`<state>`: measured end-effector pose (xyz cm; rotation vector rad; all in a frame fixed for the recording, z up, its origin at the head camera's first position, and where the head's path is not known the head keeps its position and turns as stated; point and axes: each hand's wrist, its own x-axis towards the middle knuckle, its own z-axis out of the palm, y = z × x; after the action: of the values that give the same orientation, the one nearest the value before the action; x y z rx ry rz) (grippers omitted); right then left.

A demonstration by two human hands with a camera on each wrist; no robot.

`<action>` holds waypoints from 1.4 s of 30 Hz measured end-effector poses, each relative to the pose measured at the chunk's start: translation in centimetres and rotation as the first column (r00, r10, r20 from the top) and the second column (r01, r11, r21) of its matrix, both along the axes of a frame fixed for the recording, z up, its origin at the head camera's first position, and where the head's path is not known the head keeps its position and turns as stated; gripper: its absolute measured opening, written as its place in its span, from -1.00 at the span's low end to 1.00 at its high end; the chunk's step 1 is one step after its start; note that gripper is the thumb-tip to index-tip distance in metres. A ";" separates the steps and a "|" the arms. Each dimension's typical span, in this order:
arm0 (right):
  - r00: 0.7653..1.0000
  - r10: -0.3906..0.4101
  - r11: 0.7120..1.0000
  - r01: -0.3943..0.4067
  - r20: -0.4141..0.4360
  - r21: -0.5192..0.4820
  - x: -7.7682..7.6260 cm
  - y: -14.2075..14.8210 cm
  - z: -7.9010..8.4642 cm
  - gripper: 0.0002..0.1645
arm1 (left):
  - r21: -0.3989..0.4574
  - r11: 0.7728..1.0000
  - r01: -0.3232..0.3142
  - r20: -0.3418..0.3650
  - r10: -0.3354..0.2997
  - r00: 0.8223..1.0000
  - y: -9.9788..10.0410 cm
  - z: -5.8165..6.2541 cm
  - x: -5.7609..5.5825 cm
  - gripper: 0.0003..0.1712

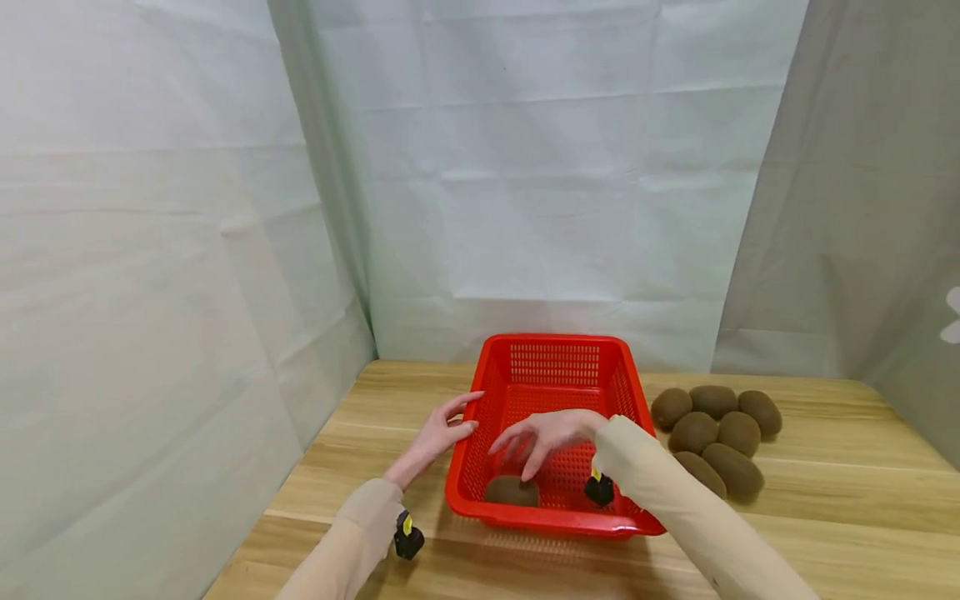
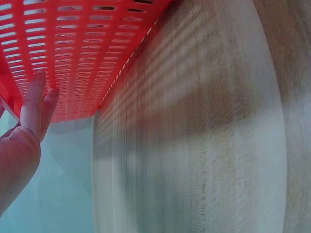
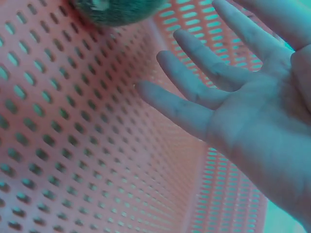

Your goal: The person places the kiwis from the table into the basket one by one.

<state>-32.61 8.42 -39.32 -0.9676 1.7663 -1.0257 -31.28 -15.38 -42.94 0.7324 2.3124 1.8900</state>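
A red perforated plastic basket [image 1: 555, 521] stands on the wooden table. My left hand [image 1: 444, 427] holds its left rim, with some fingers over the edge and two against the slotted outer wall [image 2: 73, 63] in the left wrist view. Inside the basket, near its front left corner, lies a brown fuzzy kiwi [image 1: 512, 492]. My right hand [image 1: 551, 435] hovers inside the basket, just above that kiwi, fingers spread and nothing gripped. In the right wrist view the palm and separated fingers [image 3: 189, 107] show, apart from the kiwi [image 3: 119, 10] at the top edge.
Several more kiwis [image 1: 716, 437] lie grouped on the table, just right of the basket. Pale cloth curtains [image 1: 555, 208] hang behind and on both sides of the wooden table [image 1: 330, 492].
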 end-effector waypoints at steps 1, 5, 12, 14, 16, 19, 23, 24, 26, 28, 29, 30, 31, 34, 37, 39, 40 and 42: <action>1.000 -0.013 1.000 0.013 0.001 -0.007 0.0 0.2 0.3 -0.33 | 0.001 1.000 0.000 0.004 0.000 1.000 0.0 0.0 0.0 -0.43; 0.998 -0.055 0.998 0.055 0.005 -0.039 0.1 1.0 1.7 -0.35 | 0.011 1.000 0.000 0.017 0.000 1.000 0.1 0.1 0.1 -0.43; 0.991 -0.116 0.989 0.110 -0.059 -0.100 -0.1 3.3 3.9 -0.41 | 0.017 1.000 0.001 0.017 -0.001 1.000 0.1 0.0 0.0 -0.42; 0.987 -0.140 0.985 0.131 -0.078 -0.114 -0.1 4.2 4.5 -0.41 | 0.014 1.000 -0.001 0.015 0.000 1.000 0.1 -0.1 -0.1 -0.42; 0.982 -0.165 0.980 0.153 -0.091 -0.128 -0.1 5.1 5.0 -0.40 | 0.008 1.000 -0.002 0.014 0.002 1.000 0.1 -0.1 -0.1 -0.41; 0.974 -0.202 0.971 0.185 -0.104 -0.152 -0.1 6.5 5.7 -0.40 | 0.003 1.000 -0.007 0.015 0.007 1.000 0.1 0.0 -0.1 -0.41; 0.962 -0.247 0.955 0.221 -0.119 -0.197 0.1 8.4 6.6 -0.40 | 0.008 1.000 -0.011 0.013 0.010 1.000 0.2 0.1 -0.1 -0.41; 0.958 -0.262 0.950 0.233 -0.121 -0.208 0.2 8.9 6.9 -0.39 | 0.011 1.000 -0.011 0.013 0.011 1.000 0.2 0.1 -0.1 -0.41; 0.951 -0.291 0.938 0.261 -0.108 -0.230 0.3 9.8 7.3 -0.37 | 0.013 1.000 -0.012 0.011 0.011 1.000 0.2 0.1 -0.1 -0.41; 0.941 -0.321 0.925 0.288 -0.105 -0.247 0.5 10.8 7.7 -0.34 | 0.017 1.000 -0.010 0.011 0.010 1.000 0.2 0.2 -0.1 -0.41; 0.937 -0.333 0.920 0.298 -0.108 -0.256 0.5 11.3 7.9 -0.32 | 0.015 1.000 -0.010 0.011 0.010 1.000 0.1 0.2 -0.1 -0.41; 0.931 -0.347 0.914 0.308 -0.114 -0.263 0.6 11.8 8.0 -0.30 | 0.014 1.000 -0.010 0.013 0.009 1.000 0.1 0.2 -0.2 -0.42; 0.927 -0.357 0.910 0.316 -0.120 -0.268 0.7 12.3 8.1 -0.29 | 0.014 1.000 -0.006 0.015 0.006 1.000 0.1 0.2 -0.1 -0.42; 0.911 -0.385 0.900 0.334 -0.149 -0.281 1.0 13.9 8.5 -0.29 | 0.013 1.000 0.006 0.022 -0.006 1.000 0.0 0.6 0.1 -0.42; 0.899 -0.406 0.892 0.352 -0.162 -0.282 1.3 15.5 8.7 -0.32 | 0.007 1.000 0.017 0.032 -0.017 0.999 0.1 1.6 0.9 -0.41; 0.895 -0.415 0.889 0.361 -0.162 -0.282 1.5 16.5 8.8 -0.35 | 0.004 1.000 0.019 0.039 -0.019 0.999 0.2 2.3 1.4 -0.41; 0.891 -0.424 0.886 0.369 -0.164 -0.281 1.6 17.1 8.7 -0.35 | 0.005 1.000 0.015 0.038 -0.015 0.999 0.2 2.2 1.3 -0.41; 0.883 -0.435 0.883 0.379 -0.177 -0.276 1.8 18.1 8.6 -0.36 | 0.011 1.000 0.007 0.039 -0.008 0.999 0.1 1.8 1.0 -0.41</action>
<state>-30.81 26.50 -30.70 -0.9021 2.1420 -1.4658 -30.26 -15.29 -41.10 0.6979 2.2754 1.8972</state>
